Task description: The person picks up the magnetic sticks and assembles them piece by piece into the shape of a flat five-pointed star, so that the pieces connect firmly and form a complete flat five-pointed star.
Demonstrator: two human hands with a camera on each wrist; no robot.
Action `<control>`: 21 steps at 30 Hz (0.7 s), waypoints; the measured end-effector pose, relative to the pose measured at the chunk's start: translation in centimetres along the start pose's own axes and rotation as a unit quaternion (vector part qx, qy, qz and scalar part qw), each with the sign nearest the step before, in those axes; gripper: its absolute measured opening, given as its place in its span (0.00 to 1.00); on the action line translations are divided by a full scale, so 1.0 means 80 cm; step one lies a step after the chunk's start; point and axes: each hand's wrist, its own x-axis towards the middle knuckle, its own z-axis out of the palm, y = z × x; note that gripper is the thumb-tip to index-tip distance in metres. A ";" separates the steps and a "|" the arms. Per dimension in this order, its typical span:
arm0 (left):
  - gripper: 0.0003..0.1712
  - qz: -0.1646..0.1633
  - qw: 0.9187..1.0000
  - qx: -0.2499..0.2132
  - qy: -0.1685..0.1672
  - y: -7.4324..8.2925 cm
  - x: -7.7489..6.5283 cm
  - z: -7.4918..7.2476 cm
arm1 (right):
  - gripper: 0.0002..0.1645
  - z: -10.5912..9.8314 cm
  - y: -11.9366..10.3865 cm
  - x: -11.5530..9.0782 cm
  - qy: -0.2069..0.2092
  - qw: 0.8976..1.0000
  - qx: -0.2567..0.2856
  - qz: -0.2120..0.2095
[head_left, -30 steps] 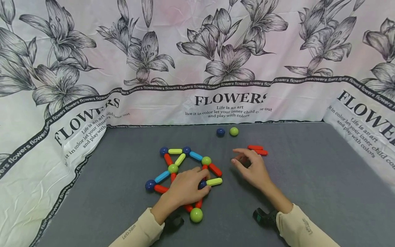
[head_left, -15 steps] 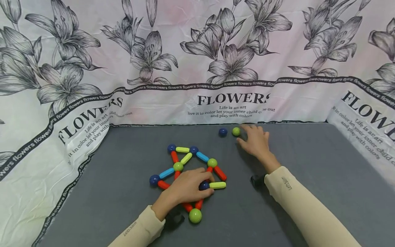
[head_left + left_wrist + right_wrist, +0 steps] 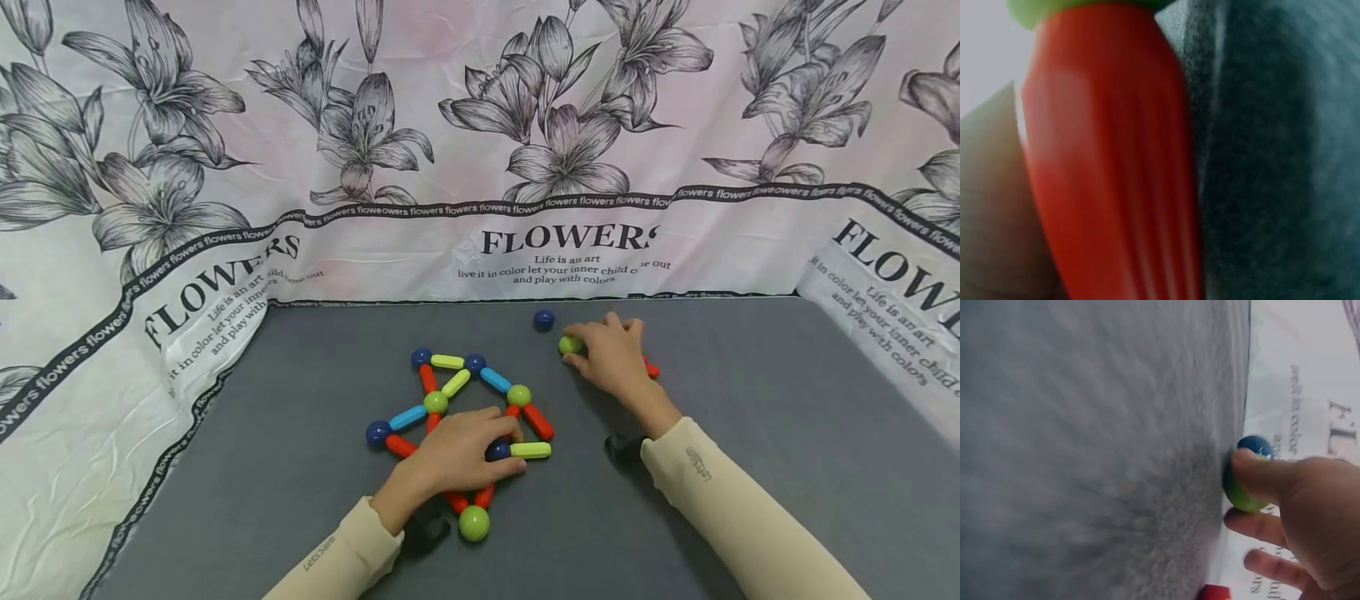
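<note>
My right hand (image 3: 613, 358) pinches a green ball (image 3: 570, 345) between thumb and fingers near the back of the table. The right wrist view shows the thumb across this green ball (image 3: 1244, 490), a blue ball (image 3: 1255, 445) behind it. My left hand (image 3: 459, 454) lies over a flat frame of rods and balls, thumb and finger curled round a dark blue ball (image 3: 497, 451). A yellow-green rod (image 3: 530, 451) extends right from that ball. The hand hides part of the frame. A red rod (image 3: 1113, 156) with a green ball fills the left wrist view.
A loose blue ball (image 3: 543, 320) sits at the back, left of my right hand. Red rods (image 3: 651, 367) lie partly hidden behind that hand. The frame's front green ball (image 3: 474, 524) is close to my left wrist. A printed floral cloth (image 3: 375, 258) bounds the grey table.
My right hand has moved from beside the red rods back to the green ball, gripped it and drawn it slightly nearer. My left hand keeps its place on the frame.
</note>
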 end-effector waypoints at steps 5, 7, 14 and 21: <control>0.15 -0.006 1.000 0.016 0.015 0.003 0.000 0.001 | 0.26 -0.009 -0.014 -0.023 -0.031 0.998 0.043 -0.035; 0.14 -0.007 1.000 0.020 0.021 0.002 0.000 0.002 | 0.25 -0.011 -0.016 -0.032 -0.050 0.995 0.075 -0.043; 0.12 -0.008 0.999 0.029 0.029 0.001 0.000 0.005 | 0.23 -0.015 -0.015 -0.063 -0.109 0.970 0.204 -0.068; 0.10 -0.007 0.999 0.022 0.026 0.002 0.002 0.005 | 0.23 -0.020 -0.010 -0.090 -0.139 0.956 0.247 -0.072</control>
